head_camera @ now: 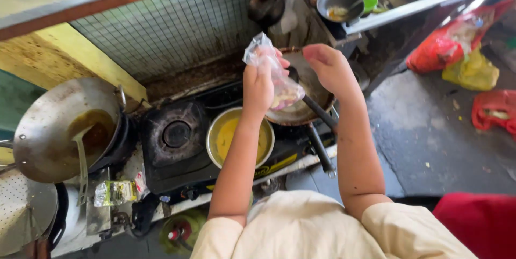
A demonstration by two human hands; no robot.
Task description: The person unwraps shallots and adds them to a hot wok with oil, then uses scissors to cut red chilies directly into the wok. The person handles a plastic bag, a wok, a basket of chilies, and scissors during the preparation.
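My left hand [258,84] grips a small clear plastic bag [277,79] with pale food inside, held above a worn frying pan [303,111]. My right hand [330,68] hovers just right of the bag, fingers curled, touching or nearly touching it; I cannot tell which. The pan's black handle [320,140] points toward me. A metal bowl of yellow liquid [239,138] sits on the black gas stove [177,135], below my left forearm.
A large wok with brown oil [64,127] and a ladle stands at the left. Another dark pan [339,3] rests on a shelf at the back. Red and yellow plastic bags [457,49] lie on the concrete floor at the right. A wire mesh wall backs the stove.
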